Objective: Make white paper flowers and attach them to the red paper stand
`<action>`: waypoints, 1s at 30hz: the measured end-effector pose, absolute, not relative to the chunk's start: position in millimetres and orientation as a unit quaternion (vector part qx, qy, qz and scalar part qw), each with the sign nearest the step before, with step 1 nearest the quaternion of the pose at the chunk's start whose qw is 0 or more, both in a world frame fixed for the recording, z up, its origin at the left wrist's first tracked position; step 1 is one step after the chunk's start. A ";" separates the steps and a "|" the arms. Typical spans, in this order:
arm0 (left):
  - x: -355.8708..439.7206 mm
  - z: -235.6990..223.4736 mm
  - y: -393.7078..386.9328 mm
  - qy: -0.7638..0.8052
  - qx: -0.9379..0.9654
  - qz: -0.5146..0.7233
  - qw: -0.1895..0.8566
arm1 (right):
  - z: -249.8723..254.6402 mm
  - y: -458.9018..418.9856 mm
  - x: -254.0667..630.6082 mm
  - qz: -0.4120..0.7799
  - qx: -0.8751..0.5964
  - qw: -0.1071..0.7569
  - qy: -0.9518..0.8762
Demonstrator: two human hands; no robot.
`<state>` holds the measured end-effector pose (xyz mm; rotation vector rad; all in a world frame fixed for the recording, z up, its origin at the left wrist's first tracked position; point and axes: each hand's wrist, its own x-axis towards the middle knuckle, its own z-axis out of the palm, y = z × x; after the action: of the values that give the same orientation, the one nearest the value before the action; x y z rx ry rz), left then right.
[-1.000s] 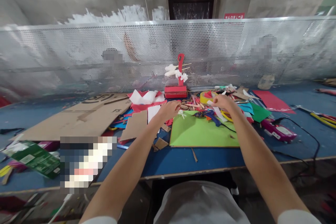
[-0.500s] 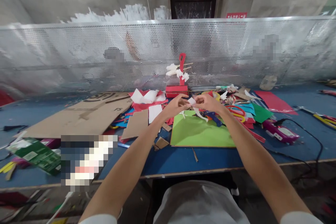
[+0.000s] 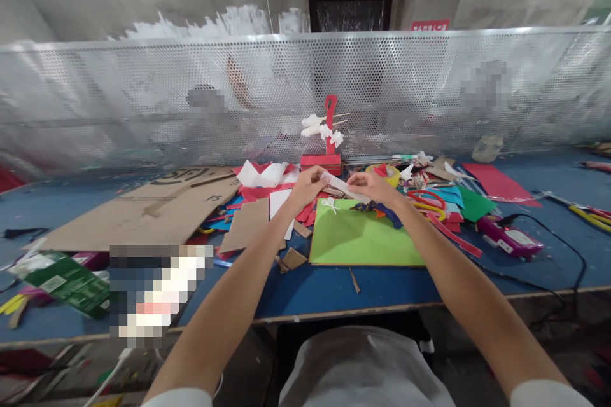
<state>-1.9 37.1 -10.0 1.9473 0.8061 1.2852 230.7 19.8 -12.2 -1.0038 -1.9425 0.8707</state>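
A strip of thin white paper [image 3: 342, 186] is stretched between my two hands above the back edge of a bright green sheet [image 3: 363, 238]. My left hand [image 3: 309, 186] pinches its left end, and my right hand [image 3: 373, 186] pinches it toward the right end. On the green sheet below lie a small white paper piece [image 3: 329, 204] and a dark blue-handled tool [image 3: 392, 216], partly covered by my right hand and arm. Behind my hands stands a red cardboard piece [image 3: 321, 164] with a red upright [image 3: 330, 108], where white tufts on thin sticks are attached.
Left are a large cardboard sheet [image 3: 138, 210], a smaller cardboard piece [image 3: 245, 226] and a green box [image 3: 67, 283]. Right are red-and-yellow-handled scissors [image 3: 432, 203], a purple device [image 3: 510, 238] with a black cord, and pliers [image 3: 580, 208]. A perforated metal panel [image 3: 267, 102] borders the back.
My hands have moved apart, the left one leftward. The white paper, folded and dangling before, is now drawn out lengthwise between them.
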 end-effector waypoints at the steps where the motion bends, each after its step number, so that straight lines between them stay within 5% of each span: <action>1: -1.9 -9.5 36.0 0.310 0.749 0.489 0.322 | -12.0 19.4 230.7 0.337 -0.396 0.382 -0.764; 21: 3.3 -8.3 23.2 0.299 0.860 0.310 0.272 | -6.2 6.0 219.2 0.321 -0.368 0.361 -0.795; 30: 3.3 -5.8 19.5 0.320 0.820 0.318 0.352 | -5.9 4.2 218.1 0.303 -0.338 0.359 -0.815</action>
<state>3.3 19.5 -5.8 2.1228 0.8289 0.8224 218.1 4.2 -5.9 -0.8719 -2.1020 0.7817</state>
